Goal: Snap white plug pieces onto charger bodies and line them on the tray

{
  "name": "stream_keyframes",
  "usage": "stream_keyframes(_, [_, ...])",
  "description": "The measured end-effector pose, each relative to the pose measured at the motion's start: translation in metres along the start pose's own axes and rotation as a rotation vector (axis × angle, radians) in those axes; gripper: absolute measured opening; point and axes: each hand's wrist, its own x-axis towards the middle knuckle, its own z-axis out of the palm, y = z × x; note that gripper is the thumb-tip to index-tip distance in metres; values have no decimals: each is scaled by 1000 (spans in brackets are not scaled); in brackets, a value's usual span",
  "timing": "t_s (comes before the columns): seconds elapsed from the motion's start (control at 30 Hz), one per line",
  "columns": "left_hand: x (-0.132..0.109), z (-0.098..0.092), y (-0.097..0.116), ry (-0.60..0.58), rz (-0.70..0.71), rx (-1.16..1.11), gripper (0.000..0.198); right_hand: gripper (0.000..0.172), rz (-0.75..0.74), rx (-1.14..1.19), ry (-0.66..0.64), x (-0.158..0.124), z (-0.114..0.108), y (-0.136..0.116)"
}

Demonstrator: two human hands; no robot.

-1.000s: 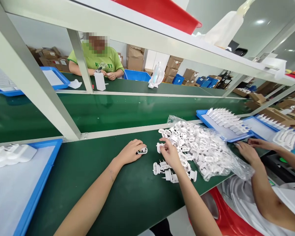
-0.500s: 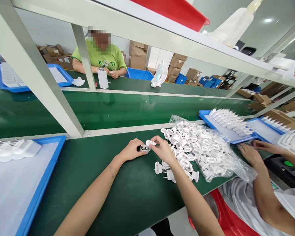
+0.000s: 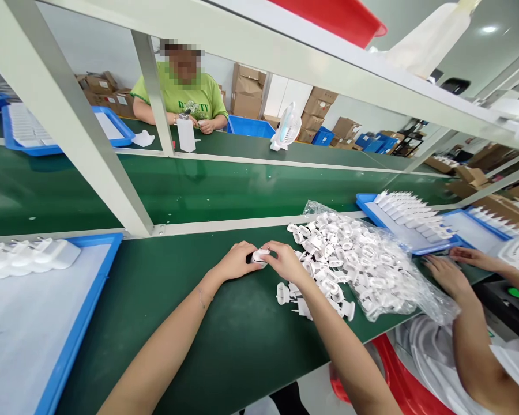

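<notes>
My left hand (image 3: 234, 263) is closed round a white plastic charger housing (image 3: 258, 259) a little above the green bench. The fingers of my right hand (image 3: 286, 263) pinch a white plug cap (image 3: 264, 252) against the housing's end. The cap covers the opening, and I cannot tell whether it is fully seated. Close to my right hand, a heap of loose white plug caps (image 3: 328, 259), with pins on some, spills from a clear plastic bag (image 3: 432, 294).
At left lies a blue-rimmed tray (image 3: 96, 288) holding white chargers (image 3: 34, 258). Another blue tray (image 3: 419, 251) of white chargers stands at right, near a co-worker's hands (image 3: 450, 271). A metal post (image 3: 82, 127) rises at left. Across the bench sits a person in green (image 3: 207, 95).
My right hand has brought the plug cap down onto the housing's open end, where inner parts showed before. The view has shifted slightly.
</notes>
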Motion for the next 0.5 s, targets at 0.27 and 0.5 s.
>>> stream_keyframes(0.27, [0,-1,0,-8,-35,-28,25,7,40,-7,-48,4,-2,3])
stream_keyframes(0.5, [2,-13,-7,-147,-51,-243,33,14,104,101,-50,-3,2,6])
